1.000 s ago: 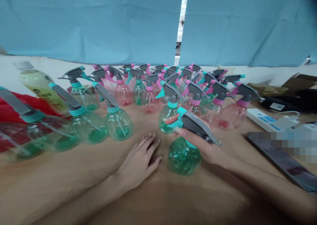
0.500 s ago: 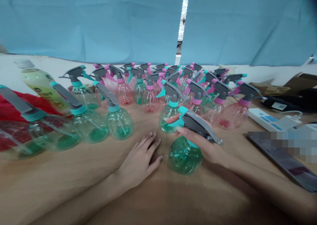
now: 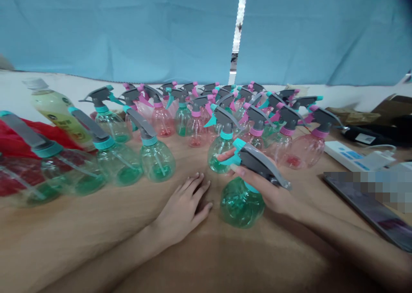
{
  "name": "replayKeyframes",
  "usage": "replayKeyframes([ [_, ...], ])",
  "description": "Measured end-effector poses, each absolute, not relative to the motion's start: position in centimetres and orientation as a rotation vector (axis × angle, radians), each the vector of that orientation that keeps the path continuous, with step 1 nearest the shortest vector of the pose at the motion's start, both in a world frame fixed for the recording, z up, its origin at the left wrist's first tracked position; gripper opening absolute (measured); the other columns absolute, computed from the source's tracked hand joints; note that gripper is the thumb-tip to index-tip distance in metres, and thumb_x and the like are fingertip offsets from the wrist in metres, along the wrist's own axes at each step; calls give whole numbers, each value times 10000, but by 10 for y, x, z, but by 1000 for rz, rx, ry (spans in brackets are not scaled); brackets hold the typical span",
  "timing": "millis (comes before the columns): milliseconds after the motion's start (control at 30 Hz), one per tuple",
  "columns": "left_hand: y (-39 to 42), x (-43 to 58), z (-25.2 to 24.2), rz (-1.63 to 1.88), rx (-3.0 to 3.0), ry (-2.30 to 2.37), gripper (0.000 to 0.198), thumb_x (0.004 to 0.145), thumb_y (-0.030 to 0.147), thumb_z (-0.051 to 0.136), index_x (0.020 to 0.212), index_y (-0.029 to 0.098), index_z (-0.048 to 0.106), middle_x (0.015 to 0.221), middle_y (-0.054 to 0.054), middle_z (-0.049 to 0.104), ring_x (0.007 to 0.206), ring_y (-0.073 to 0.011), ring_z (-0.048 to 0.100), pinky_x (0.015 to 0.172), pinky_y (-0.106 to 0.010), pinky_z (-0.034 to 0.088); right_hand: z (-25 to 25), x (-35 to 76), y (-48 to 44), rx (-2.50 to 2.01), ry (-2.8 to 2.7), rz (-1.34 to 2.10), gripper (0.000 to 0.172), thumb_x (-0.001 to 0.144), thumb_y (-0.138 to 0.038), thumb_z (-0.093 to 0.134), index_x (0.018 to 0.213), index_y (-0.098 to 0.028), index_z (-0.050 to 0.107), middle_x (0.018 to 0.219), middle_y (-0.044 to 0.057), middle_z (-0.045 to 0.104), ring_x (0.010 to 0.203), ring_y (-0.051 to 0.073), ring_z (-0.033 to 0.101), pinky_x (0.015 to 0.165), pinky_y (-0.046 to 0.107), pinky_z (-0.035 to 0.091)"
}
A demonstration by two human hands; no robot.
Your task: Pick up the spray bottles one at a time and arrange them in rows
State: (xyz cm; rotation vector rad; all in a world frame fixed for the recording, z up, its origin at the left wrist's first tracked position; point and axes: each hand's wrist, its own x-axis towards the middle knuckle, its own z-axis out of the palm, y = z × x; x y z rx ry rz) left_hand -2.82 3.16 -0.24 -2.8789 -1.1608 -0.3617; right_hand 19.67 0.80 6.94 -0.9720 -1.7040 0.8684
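Observation:
My right hand (image 3: 264, 187) is wrapped round the neck of a green spray bottle (image 3: 241, 207), with fingers by its teal trigger and its grey head above them. Palm down on the wooden table (image 3: 206, 263), my left hand (image 3: 182, 205) lies with its fingers apart and holds nothing. Just behind the held bottle stands another green spray bottle (image 3: 219, 157) with a teal collar. A green spray bottle (image 3: 157, 162) is the nearest one to the left of my left hand's fingertips.
Several pink spray bottles (image 3: 196, 132) and green ones crowd the table's back. More green bottles (image 3: 124, 166) stand at the left, near a yellowish bottle (image 3: 61, 112) and red plastic (image 3: 30, 136). At the right are a white power strip (image 3: 346, 155) and a dark phone (image 3: 363, 207).

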Motion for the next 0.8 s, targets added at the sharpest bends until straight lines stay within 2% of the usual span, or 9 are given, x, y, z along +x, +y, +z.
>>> replayKeyframes([
  [100,31,-28,-3,-359,-2881,-1160,494,975,386,448,1372,93,465,1441,-156,448,1359,-288,361,1095,-456,325,68,197,8,-983,-1720,832,230,917,-360,540,1131,-312,610,668,-42,494,579,132,477,710,322,445],
  [200,31,-28,-3,-361,-2880,-1172,493,973,394,450,1372,104,463,1450,-153,437,1363,-287,356,1094,-452,327,68,196,9,-962,-1725,802,217,919,-364,536,1117,-306,603,768,-21,570,640,144,516,647,303,427],
  [300,30,-27,-3,-362,-2880,-1180,488,972,400,446,1376,124,455,1455,-140,434,1371,-282,344,1100,-451,318,69,196,10,-950,-1743,778,166,923,-375,529,1046,-292,605,817,-21,599,683,142,542,659,298,427],
  [367,30,-27,-2,-348,-2880,-1177,492,972,397,447,1377,118,451,1453,-142,436,1371,-282,344,1101,-453,315,70,196,11,-972,-1752,729,154,924,-396,522,943,-270,607,789,-24,588,692,138,546,673,297,427],
  [533,30,-26,-1,-327,-2876,-1172,490,966,379,472,1364,95,466,1452,-159,431,1364,-290,353,1099,-457,317,69,195,12,-1045,-1729,627,288,905,-461,515,741,-231,568,668,-20,514,678,152,533,625,302,414],
  [700,30,-26,-2,-346,-2893,-1180,490,960,374,485,1361,93,469,1447,-164,436,1361,-301,357,1092,-460,329,69,194,9,-1044,-1710,609,302,914,-460,498,732,-228,562,677,-9,536,718,164,558,633,304,421],
  [800,30,-27,-2,-343,-2898,-1181,490,962,377,480,1362,94,467,1448,-164,435,1362,-302,356,1090,-471,330,71,195,6,-1026,-1746,678,215,920,-419,514,845,-239,606,774,-7,602,762,158,587,711,310,445],
])
